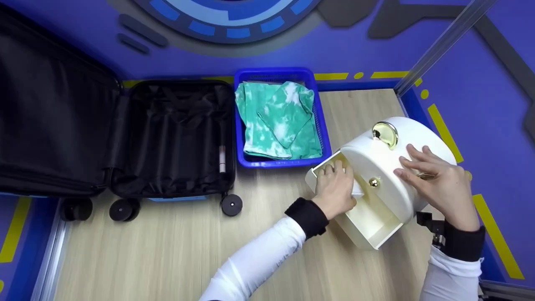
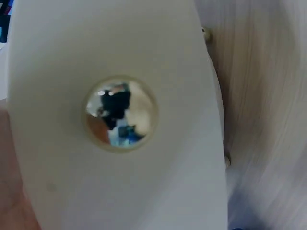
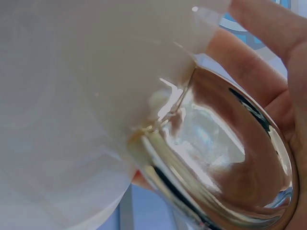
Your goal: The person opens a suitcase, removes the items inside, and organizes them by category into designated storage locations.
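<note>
A white rounded organizer box [image 1: 413, 125] with a gold knob [image 1: 374, 182] stands at the right, its drawer [image 1: 372, 217] pulled out. My left hand [image 1: 336, 188] reaches over the drawer front, fingers bent down inside; I cannot tell whether they hold anything. Beside that hand a white flat-edged piece [image 1: 357, 190] shows in the drawer. The left wrist view has the gold knob [image 2: 121, 114] close up, with part of the left hand [image 2: 14, 191] at the edge. My right hand [image 1: 443, 184] rests on the box's curved side, fingers extended, its palm over a gold side handle [image 3: 225, 148].
A blue basket [image 1: 282, 164] behind the drawer holds folded green-and-white tie-dye cloth [image 1: 280, 121]. Left of it lies an open black suitcase [image 1: 179, 133] with a small tube [image 1: 222, 161] inside. Another gold handle [image 1: 386, 133] sits on the box's far side. Blue walls [image 1: 359, 50] border the wooden surface.
</note>
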### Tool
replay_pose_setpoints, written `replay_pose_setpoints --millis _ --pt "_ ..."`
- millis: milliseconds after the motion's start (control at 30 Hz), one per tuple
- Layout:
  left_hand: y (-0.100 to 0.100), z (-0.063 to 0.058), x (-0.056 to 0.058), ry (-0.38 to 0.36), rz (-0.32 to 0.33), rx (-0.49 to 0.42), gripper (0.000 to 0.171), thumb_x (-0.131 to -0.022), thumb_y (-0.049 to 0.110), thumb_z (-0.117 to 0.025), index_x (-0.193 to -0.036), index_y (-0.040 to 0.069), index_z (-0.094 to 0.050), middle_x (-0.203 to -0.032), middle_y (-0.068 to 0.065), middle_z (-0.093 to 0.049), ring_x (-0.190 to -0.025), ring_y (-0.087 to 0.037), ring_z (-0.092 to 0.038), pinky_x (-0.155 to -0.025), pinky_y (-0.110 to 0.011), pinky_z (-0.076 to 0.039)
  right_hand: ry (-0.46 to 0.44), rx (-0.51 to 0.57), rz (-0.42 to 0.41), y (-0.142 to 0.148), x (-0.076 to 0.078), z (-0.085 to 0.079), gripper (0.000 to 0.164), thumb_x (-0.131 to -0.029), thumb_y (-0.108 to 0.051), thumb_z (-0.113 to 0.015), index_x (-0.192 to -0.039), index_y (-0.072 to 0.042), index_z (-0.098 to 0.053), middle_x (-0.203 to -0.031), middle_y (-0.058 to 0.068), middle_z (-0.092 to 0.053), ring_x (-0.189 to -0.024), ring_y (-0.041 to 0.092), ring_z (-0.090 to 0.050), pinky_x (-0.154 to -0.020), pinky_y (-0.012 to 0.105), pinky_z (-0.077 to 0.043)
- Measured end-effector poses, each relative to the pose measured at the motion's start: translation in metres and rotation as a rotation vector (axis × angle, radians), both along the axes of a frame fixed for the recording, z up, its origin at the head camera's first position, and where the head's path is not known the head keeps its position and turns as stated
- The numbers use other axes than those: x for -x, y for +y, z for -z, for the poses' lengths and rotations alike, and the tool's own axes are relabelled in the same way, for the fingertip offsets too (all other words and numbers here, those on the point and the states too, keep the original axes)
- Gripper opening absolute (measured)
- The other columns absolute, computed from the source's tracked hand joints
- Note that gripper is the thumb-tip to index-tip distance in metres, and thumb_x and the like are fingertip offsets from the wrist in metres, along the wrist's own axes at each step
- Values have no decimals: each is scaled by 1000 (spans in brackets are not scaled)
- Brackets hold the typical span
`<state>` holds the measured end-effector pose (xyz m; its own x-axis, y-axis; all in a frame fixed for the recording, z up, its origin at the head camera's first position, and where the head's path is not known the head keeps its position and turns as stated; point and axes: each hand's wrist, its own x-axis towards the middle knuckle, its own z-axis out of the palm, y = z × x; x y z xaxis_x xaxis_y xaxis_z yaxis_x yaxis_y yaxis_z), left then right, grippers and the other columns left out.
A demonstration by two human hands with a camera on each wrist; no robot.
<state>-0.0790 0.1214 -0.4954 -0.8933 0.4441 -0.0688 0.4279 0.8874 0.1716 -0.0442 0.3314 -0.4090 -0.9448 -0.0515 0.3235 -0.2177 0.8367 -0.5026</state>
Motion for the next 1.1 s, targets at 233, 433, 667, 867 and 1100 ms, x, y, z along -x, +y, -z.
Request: replay_pose_setpoints --millis 233,433,667,867,1100 --pt "10 0 2 -59 -29 138 60 -76 44 -84 -124 23 -55 -120 1 -52 -107 -19 -54 -89 -34 -42 9 -1 0 0 0 1 36 -78 -16 -93 -111 -10 -82 -131 8 -70 -128 45 -59 -93 -2 -33" --pt "7 -1 2 -62 -1 132 66 -77 54 -83 -128 22 -56 -118 3 -51 -108 -16 -54 -88 -32 -42 1 -1 6 -1 1 1 36 -78 -18 -93 -112 -11 -82 -132 7 -70 -129 44 -59 -91 -2 -33" --pt "-22 -1 -6 121 86 -141 52 -89 56 -72 -125 19 -64 -135 1 -55 -122 -18 -55 -102 -35 -44 4 0 6 -1 0 0 36 -77 -17 -93 -111 -10 -82 -132 8 -70 -128 45 -59 -89 -3 -35" --pt "-65 5 -11 287 121 -549 28 -90 28 -72 -112 12 -65 -138 -11 -55 -121 -23 -60 -105 -37 -48 24 -13 7 -2 2 -1 36 -77 -17 -93 -111 -12 -82 -131 6 -70 -127 44 -60 -83 -2 -36" --pt "-105 38 -28 274 -22 -905 34 -84 9 -74 -115 4 -61 -126 -11 -54 -106 -23 -62 -91 -31 -53 35 -24 15 -1 -1 2 36 -76 -17 -94 -110 -13 -82 -130 4 -71 -128 37 -60 -81 -2 -37"
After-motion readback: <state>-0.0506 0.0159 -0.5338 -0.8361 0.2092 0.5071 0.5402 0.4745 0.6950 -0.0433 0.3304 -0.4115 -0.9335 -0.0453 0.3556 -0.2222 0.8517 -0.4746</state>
